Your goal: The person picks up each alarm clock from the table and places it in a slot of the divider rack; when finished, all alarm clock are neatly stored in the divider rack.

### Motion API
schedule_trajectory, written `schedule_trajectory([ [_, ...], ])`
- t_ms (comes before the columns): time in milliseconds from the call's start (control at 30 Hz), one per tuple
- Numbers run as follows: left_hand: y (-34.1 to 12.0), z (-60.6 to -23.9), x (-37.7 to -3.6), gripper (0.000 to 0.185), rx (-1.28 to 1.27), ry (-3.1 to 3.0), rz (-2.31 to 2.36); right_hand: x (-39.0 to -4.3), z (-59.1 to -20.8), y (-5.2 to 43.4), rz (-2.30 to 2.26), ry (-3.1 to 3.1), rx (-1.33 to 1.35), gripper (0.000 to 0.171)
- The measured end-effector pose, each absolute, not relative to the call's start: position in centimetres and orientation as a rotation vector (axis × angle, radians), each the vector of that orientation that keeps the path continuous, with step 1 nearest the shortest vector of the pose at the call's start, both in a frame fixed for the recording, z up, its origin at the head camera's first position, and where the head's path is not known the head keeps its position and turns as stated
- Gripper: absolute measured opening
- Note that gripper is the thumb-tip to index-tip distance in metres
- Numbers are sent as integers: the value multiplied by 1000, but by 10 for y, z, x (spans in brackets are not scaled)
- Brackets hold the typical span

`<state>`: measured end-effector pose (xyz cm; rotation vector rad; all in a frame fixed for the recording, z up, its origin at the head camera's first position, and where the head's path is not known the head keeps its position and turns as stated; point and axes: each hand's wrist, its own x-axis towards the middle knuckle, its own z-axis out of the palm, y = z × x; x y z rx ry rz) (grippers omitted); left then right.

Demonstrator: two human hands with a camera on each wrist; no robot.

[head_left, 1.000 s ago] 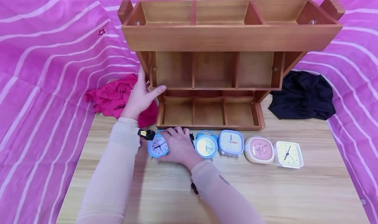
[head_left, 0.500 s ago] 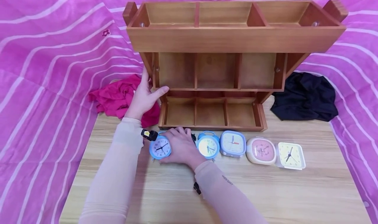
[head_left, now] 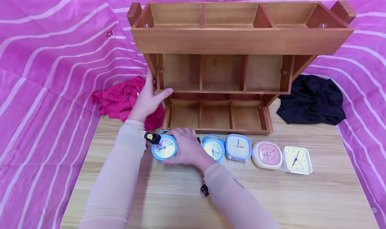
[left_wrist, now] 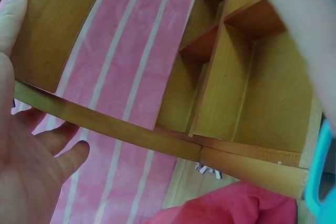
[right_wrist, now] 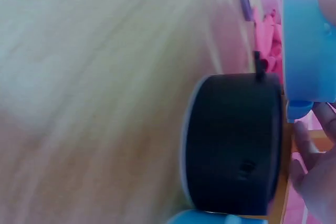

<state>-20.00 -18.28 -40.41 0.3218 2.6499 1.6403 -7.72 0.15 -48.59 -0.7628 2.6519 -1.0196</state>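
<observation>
My left hand (head_left: 147, 100) grips the left side of a three-tier wooden shelf (head_left: 241, 40), its thumb on the middle tier's front edge. At the left end of a row of clocks, my right hand (head_left: 187, 147) holds a round light-blue alarm clock (head_left: 164, 148) by its side. That clock's face tilts upward. A black clock (right_wrist: 233, 142), mostly hidden under the right hand in the head view, stands beside it in the right wrist view. Right of the hand is another round blue alarm clock (head_left: 212, 150).
Further right stand a blue square clock (head_left: 238, 148), a pink-faced clock (head_left: 267, 155) and a white square clock (head_left: 297, 160). Crumpled pink cloth (head_left: 117, 100) lies left of the shelf, black cloth (head_left: 312, 100) right of it. Striped pink fabric (head_left: 60, 71) hangs around the wooden table (head_left: 271, 202).
The left blue alarm clock has tilted back and risen slightly in my right hand, its face now catching glare. My left hand keeps its place on the shelf. The head view shifted slightly.
</observation>
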Motion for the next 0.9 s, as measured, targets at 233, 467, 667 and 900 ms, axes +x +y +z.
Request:
schedule_trajectory([
  [233, -184, -403, -199, 109, 279, 2619, 1613, -84, -475, 8, -1067, 2634, -707, 93],
  [467, -184, -403, -200, 108, 309, 2601, 1647, -100, -469, 22, -1124, 2664, -654, 93],
  [667, -183, -403, -198, 107, 366, 2573, 1688, -120, -467, 35, -1151, 2653, -631, 92],
  [900, -185, -404, -199, 104, 372, 2598, 1671, -141, -470, 48, -1162, 2682, -531, 90],
])
